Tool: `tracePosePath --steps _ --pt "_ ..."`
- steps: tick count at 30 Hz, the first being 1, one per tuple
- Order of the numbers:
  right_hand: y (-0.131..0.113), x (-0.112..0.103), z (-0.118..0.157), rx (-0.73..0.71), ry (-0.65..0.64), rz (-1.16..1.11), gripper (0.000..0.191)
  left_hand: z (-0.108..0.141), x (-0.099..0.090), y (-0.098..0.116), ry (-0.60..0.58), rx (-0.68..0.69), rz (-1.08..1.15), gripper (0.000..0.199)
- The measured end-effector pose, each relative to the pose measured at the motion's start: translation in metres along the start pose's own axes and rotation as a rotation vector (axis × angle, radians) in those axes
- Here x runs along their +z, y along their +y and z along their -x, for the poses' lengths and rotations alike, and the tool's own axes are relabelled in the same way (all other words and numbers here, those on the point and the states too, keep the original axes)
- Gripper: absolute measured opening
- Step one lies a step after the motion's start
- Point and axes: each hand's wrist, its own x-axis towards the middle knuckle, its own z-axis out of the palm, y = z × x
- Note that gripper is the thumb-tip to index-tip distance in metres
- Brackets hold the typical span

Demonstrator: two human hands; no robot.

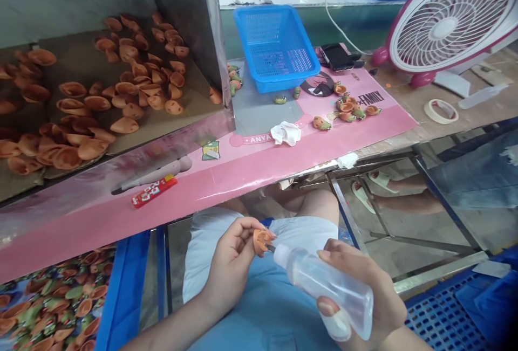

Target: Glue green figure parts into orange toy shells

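Observation:
My left hand (237, 254) is closed on a small orange clay piece (261, 241) above my lap, its hollow side facing the bottle. My right hand (360, 286) wraps round a translucent squeeze bottle (319, 281), which lies tilted with its white cap and dark thin tip toward the piece. The tip meets or nearly meets the piece's edge; contact is hard to tell. A white wrapping covers one finger of my right hand. On the pink mat (226, 178) are a crumpled white tissue (286, 132) and a cluster of orange and green pieces (350, 107).
A box (206, 33) at upper left holds many orange clay pieces (140, 84). Behind the mat's middle stands a blue basket (279, 78). A fan (445, 27), tape roll (441, 111) and red packet (154, 191) lie around. Below left, a blue crate (121, 297) holds painted pieces. Another person's legs (465, 184) show at right.

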Motion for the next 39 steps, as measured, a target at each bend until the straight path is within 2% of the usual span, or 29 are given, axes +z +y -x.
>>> tracePosePath --steps 7,14,19,24,39 --pt "-0.004 0.001 -0.005 0.009 0.014 0.021 0.023 0.002 -0.002 0.0 0.006 -0.003 -0.001 0.003" --pt "-0.007 0.001 -0.002 0.084 0.02 0.066 0.022 0.0 -0.002 0.001 0.042 -0.005 0.005 0.006" --pt "-0.004 -0.002 0.0 0.05 -0.028 0.066 0.022 -0.001 -0.002 0.0 0.056 -0.006 0.032 0.006" --pt "-0.002 -0.003 0.002 0.086 -0.038 0.061 0.023 -0.001 -0.002 0.0 0.067 -0.014 0.041 0.005" --pt "0.001 -0.004 0.003 0.028 -0.074 0.054 0.023 -0.001 -0.003 -0.002 0.091 -0.005 0.038 0.006"
